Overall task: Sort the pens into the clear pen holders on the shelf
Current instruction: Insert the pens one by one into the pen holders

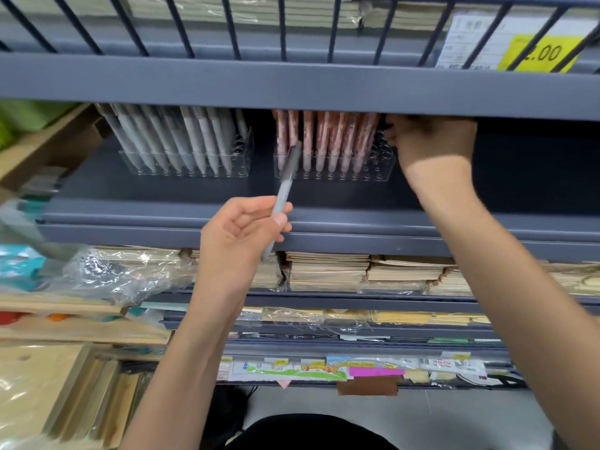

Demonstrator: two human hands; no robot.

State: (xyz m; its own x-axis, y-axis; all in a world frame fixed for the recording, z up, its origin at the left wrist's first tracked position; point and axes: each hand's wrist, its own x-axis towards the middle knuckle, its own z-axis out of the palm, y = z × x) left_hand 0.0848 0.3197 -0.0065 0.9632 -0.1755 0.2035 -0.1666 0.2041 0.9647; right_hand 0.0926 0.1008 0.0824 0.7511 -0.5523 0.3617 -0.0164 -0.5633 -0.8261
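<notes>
Left hand (pixel 240 232) pinches a grey pen (pixel 285 186), due next in the shelf's (pixel 146 193) left holder (pixel 243 157); right hand's (pixel 435 141) grip unclear.

Yellow price tag (pixel 540 53): "2.00" is read in dark digits. The leading figure is partly crossed by a bar of the wire rail (pixel 282 27), behind which the tag is seen at the top right.
White label (pixel 470 37): joined to the yellow tag's left side. Lines of small print are noted but too blurred to be read.
Bottom-shelf tickets (pixel 444 365): red lettering and bar-like marks are noted on white. The characters are not made out.
Illustrated strip (pixel 292 368): a coloured drawing is seen on the same lowest edge. No wording is legible.
</notes>
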